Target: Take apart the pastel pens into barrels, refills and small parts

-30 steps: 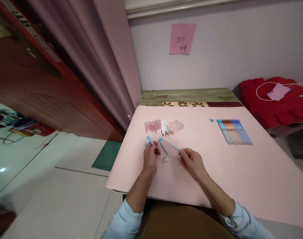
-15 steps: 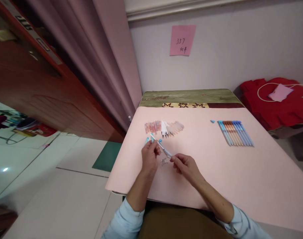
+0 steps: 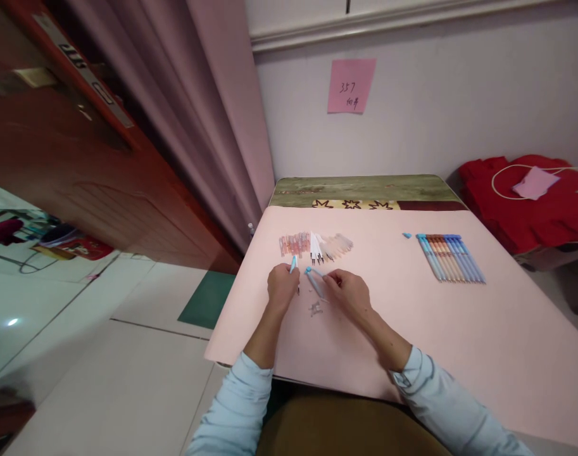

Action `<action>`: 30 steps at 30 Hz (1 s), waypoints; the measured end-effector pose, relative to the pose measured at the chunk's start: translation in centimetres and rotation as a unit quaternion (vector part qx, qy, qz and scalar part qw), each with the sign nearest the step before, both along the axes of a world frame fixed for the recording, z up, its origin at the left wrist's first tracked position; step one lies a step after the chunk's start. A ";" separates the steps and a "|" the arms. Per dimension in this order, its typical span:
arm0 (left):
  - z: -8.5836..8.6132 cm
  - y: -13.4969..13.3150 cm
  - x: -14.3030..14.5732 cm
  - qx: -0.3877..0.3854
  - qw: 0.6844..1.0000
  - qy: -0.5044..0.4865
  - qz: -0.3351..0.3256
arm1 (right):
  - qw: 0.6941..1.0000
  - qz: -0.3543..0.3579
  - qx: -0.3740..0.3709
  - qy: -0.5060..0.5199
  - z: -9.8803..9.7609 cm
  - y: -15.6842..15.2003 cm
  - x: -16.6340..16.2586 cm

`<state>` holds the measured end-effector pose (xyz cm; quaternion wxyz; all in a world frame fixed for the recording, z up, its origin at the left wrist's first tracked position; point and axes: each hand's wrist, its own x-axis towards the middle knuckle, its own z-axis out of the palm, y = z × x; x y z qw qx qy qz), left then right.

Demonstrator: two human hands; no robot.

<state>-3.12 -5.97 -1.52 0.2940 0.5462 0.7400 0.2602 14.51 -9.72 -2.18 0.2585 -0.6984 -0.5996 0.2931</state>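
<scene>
Pink paper (image 3: 412, 335) covers the table below a grey wall. Near its left side, the left hand (image 3: 282, 288) is clenched round a short blue pen piece (image 3: 293, 263) that points upward. The right hand (image 3: 348, 292) pinches one end of a blue pen barrel (image 3: 314, 279), which slants between the two hands. Pen assembly seems to be mid-step, with two parts held but not yet joined. Mating them would call for lining up the slim ends closely. Small clear bits (image 3: 316, 308), perhaps springs, lie just below the barrel, where a wrist could scatter them. Beyond the hands sits a pile of loose parts (image 3: 314, 245). Well to the right lies a neat row of pens (image 3: 450, 256), with a stray blue cap (image 3: 407, 235) beside it.
</scene>
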 end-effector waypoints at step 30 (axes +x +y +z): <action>-4.0 -2.9 -5.8 0.166 0.986 0.033 0.016 | 0.977 0.061 -0.025 -0.203 -0.3 0.8 -3.0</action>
